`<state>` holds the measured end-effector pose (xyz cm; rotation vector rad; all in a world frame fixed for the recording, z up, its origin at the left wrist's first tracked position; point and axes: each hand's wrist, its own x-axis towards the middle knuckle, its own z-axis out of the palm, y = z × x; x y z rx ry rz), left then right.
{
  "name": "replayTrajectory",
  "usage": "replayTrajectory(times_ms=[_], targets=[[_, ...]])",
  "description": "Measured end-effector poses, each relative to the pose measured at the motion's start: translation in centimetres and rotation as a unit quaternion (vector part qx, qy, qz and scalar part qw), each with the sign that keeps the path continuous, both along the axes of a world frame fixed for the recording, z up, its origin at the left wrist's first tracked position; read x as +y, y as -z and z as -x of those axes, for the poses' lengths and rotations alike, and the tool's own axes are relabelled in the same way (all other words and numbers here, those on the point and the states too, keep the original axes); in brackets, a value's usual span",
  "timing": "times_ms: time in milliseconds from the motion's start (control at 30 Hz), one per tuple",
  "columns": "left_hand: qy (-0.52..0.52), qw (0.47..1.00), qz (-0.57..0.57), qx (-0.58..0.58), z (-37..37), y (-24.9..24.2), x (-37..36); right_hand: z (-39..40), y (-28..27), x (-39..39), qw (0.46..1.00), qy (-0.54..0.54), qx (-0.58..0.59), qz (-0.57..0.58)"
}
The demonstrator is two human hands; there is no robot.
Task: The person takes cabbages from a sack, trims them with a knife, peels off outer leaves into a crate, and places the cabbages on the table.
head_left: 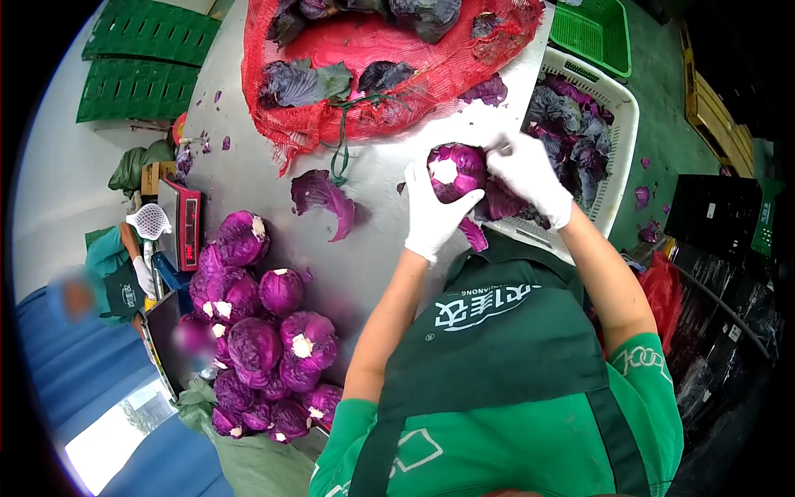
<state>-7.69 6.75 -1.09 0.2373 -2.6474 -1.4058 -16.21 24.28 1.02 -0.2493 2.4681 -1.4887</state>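
Largest first: a broad grey metal table (377,257), on which the work is laid out. At its far side a red mesh bag (451,65) is spread open, with dark, dull-leaved cabbages inside. To the left, a heap of glossy purple cabbages (255,348) with pale cut stems is piled; these appear to be finished. At the right edge, a white slatted plastic crate (623,157) is set, filled with loose dark leaves.

Between bag and person, above the table's near right part, one round purple cabbage head (465,170) is held, its white stem end turned toward the viewer. It is cupped by the white-gloved left hand (435,215), thumb and fingers spread around its near side. The white-gloved right hand (534,174) is placed at its right side, by the crate; motion blur is noted, and whether anything is pinched by those fingers cannot be told. Below that hand a limp purple leaf (503,201) is seen.

Step in hand, as judged: outer leaves being stripped. For the next move, a steady left-hand cradle is called for, with any loosened leaf drawn away crateward, without the head being torn.

Smallest: a curled purple leaf (325,201), left lying on the metal.
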Motion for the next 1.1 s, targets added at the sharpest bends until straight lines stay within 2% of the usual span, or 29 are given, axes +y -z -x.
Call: replayTrajectory(times_ms=[33,67,133,167,233,267,300,333,367,400,433,467,500,567,633,667,700,767,800,900,967,1100], targets=[[0.001,1.000,0.001,0.003,0.3,-0.2,-0.7,1.0,1.6,1.1,0.999,0.044,-0.026,0.004],[0.052,0.999,0.000,-0.001,0.5,-0.4,-1.4,2.4,3.9,2.3,0.996,0.036,-0.011,-0.080],[0.137,0.991,-0.010,0.002,1.1,-0.5,-2.6,3.3,4.3,3.8,0.974,-0.004,0.014,-0.226],[0.182,0.982,-0.055,0.004,1.7,-0.5,-3.3,2.8,4.5,4.1,0.978,-0.008,0.069,-0.199],[0.232,0.972,0.038,-0.020,2.1,-0.9,-4.4,1.6,1.5,2.4,0.998,-0.013,0.025,-0.050],[0.231,0.972,0.037,-0.022,2.0,-1.2,-4.5,0.9,1.0,1.4,0.994,-0.050,0.077,0.056],[0.249,0.964,0.090,-0.008,2.1,-2.1,-4.3,0.2,0.1,0.6,0.994,-0.085,-0.012,0.061],[0.267,0.953,0.144,0.007,2.3,-2.6,-4.2,-0.3,0.9,0.0,0.992,-0.107,0.030,0.057],[0.269,0.952,0.145,0.009,1.8,-2.2,-4.2,-0.8,1.7,-0.5,0.988,-0.128,0.073,0.054],[0.173,0.971,0.162,0.044,0.7,-1.4,-4.1,-1.2,1.3,-0.6,0.990,-0.089,0.017,0.107],[0.075,0.979,0.175,0.079,-0.3,-1.0,-3.8,-2.0,0.5,-0.7,0.990,-0.086,0.019,0.107],[0.053,0.991,-0.119,-0.014,-1.0,-0.5,-3.4,-2.9,-0.4,-0.7,0.980,-0.033,-0.059,0.185],[0.051,0.991,-0.121,-0.015,-1.6,0.3,-2.6,-3.7,0.2,-0.5,0.989,-0.016,-0.063,0.132],[0.040,0.998,0.051,0.026,-1.6,-0.1,-0.9,-5.3,-0.1,-0.3,0.996,-0.012,-0.086,0.013],[0.029,0.998,0.064,-0.003,-1.2,0.4,-0.4,-6.8,1.5,0.1,0.995,-0.017,-0.051,0.080],[0.035,0.996,0.078,-0.005,-1.1,0.2,-0.2,-7.0,1.8,0.5,0.995,-0.018,0.090,0.029],[0.043,0.995,0.092,-0.007,-0.8,0.0,0.1,-7.2,1.5,0.9,0.995,-0.015,0.092,0.028],[0.051,0.994,0.095,-0.007,-0.7,-0.6,0.9,-7.4,0.7,1.4,0.965,-0.071,0.198,-0.154],[0.043,0.993,0.110,0.001,-0.7,-0.6,1.2,-7.4,0.9,1.0,0.961,-0.052,0.240,-0.130],[0.040,0.993,0.107,0.017,-0.6,-0.6,1.7,-7.6,0.2,0.1,0.958,-0.076,0.204,-0.188],[0.051,0.987,0.144,0.056,-0.3,-0.4,1.8,-7.3,0.7,-0.4,0.957,-0.068,0.206,-0.195],[0.033,0.988,0.146,0.043,-0.1,-0.2,2.1,-6.9,0.5,-0.8,0.951,-0.065,0.204,-0.224]])
